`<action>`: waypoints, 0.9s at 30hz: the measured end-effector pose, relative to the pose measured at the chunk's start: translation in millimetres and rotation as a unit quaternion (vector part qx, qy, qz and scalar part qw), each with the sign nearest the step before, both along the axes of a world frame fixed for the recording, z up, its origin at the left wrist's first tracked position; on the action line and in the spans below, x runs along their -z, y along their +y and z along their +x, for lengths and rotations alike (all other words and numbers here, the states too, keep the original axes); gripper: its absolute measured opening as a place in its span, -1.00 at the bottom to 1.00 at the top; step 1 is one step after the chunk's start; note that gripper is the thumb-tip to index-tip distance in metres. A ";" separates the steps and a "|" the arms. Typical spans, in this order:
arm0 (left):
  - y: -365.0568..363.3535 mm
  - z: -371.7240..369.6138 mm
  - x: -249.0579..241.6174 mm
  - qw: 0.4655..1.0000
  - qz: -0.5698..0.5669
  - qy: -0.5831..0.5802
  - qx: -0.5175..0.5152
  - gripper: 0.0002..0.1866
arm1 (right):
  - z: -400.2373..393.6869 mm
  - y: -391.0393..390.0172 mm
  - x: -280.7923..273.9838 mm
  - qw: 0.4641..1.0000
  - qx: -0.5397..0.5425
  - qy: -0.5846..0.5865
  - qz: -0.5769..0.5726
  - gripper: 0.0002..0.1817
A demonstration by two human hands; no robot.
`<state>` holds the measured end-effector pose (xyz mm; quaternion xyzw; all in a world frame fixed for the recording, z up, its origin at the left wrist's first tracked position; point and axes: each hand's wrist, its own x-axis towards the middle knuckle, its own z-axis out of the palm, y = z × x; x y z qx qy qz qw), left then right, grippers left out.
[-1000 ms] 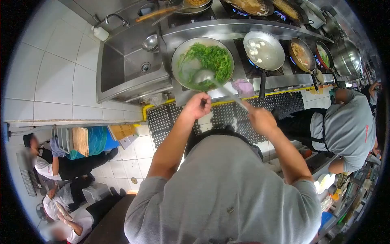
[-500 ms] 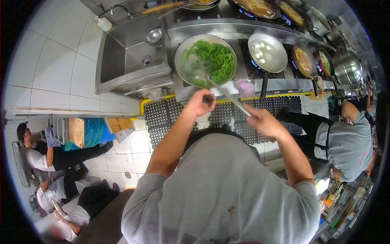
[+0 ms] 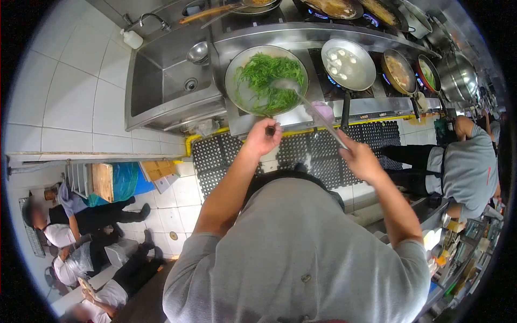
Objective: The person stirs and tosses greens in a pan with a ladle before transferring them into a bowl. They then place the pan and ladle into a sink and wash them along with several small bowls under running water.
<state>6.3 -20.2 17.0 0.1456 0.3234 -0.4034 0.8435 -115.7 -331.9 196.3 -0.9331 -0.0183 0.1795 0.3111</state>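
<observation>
Evidently the left grip (image 3: 262, 138) was curled round the dark handle (image 3: 271, 131) of the large pan (image 3: 232, 70), while the right grip (image 3: 361, 160) clasped a ladle (image 3: 321, 118) among the leafy greens (image 3: 269, 74) inside; low, even strokes seemed best for avoiding spills.

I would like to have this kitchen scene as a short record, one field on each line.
left hand: closed around a dark handle
right hand: grips the metal ladle, its bowl at the leafy greens
wide pan: holds these greens
next pan: holds white pieces
sink: left of wide pan in the picture
</observation>
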 end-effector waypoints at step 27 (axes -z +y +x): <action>-2.5 4.7 9.1 0.998 0.014 -0.062 0.006 -0.83 | 6.3 75.5 88.1 0.997 0.034 -0.039 0.053 -0.32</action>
